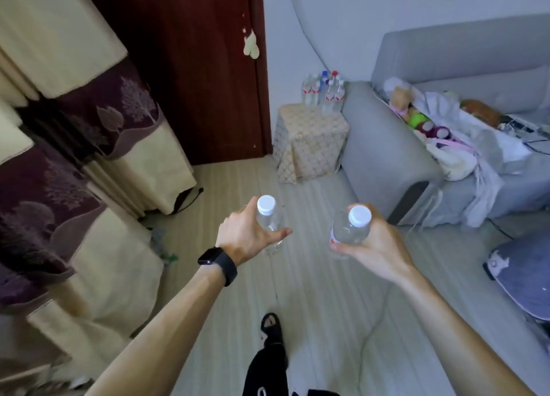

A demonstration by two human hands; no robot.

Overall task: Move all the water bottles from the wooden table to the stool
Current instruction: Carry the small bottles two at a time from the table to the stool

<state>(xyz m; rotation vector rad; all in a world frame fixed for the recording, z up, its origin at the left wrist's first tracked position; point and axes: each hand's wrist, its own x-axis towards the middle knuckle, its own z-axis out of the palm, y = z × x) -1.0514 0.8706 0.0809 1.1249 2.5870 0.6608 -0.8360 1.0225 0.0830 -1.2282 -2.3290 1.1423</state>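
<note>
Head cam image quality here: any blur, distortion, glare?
Head view: strong wide-angle bending, so the curtain and door lean; light is dim, flat and bluish with no hard glare; the held bottles in the left hand and right hand are fairly sharp; bottles on the stool are soft, labels unreadable.
</note>
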